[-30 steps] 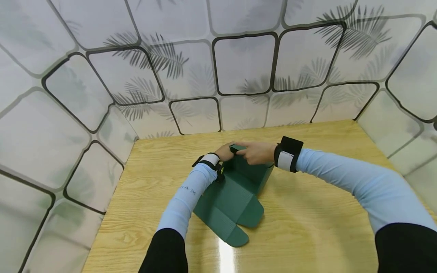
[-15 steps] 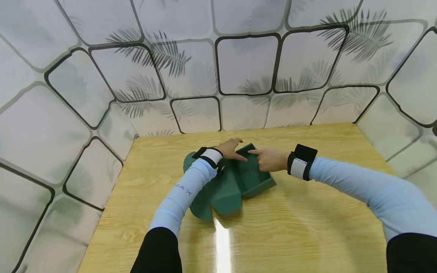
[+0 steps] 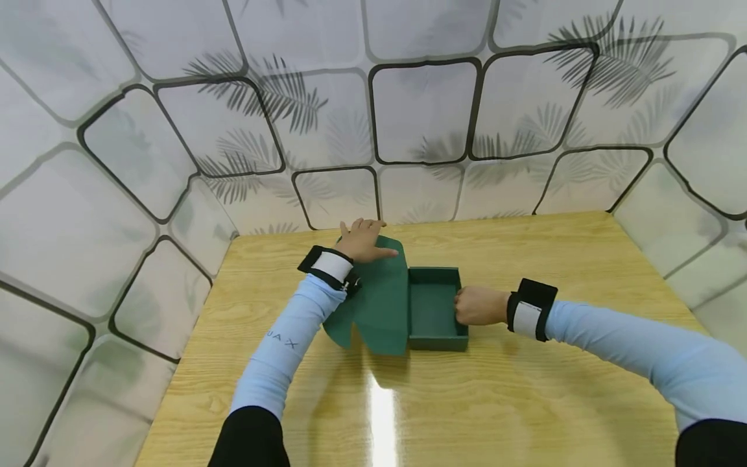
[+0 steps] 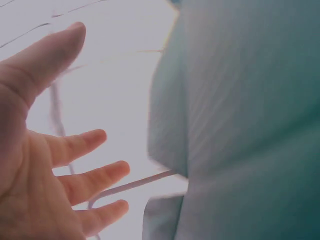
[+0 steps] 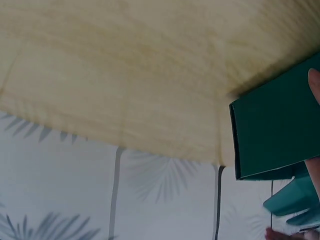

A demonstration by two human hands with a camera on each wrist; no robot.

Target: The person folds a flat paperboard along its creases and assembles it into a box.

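A dark green cardboard box [image 3: 439, 342] stands on the table with its tray facing up. Its lid [image 3: 385, 305], with side flaps, spreads out to the left. My right hand [image 3: 481, 306] grips the tray's right wall; in the right wrist view the thumb [image 5: 314, 84] lies on the wall's outer face. Over the lid's far left part is my left hand [image 3: 362, 242], fingers spread. The left wrist view shows that hand [image 4: 30, 175] holding nothing, with a gap between its fingertips and the lid's flap [image 4: 167, 110].
The wood-grain table [image 3: 554, 389] runs back to a patterned curtain [image 3: 420, 110], which also hangs at both sides. A bright light reflection lies on the table in front of the box.
The box has turned and settled flat, its lid now out to the left. My left hand has let go and moved left; my right hand has come nearer along the tray's right side.
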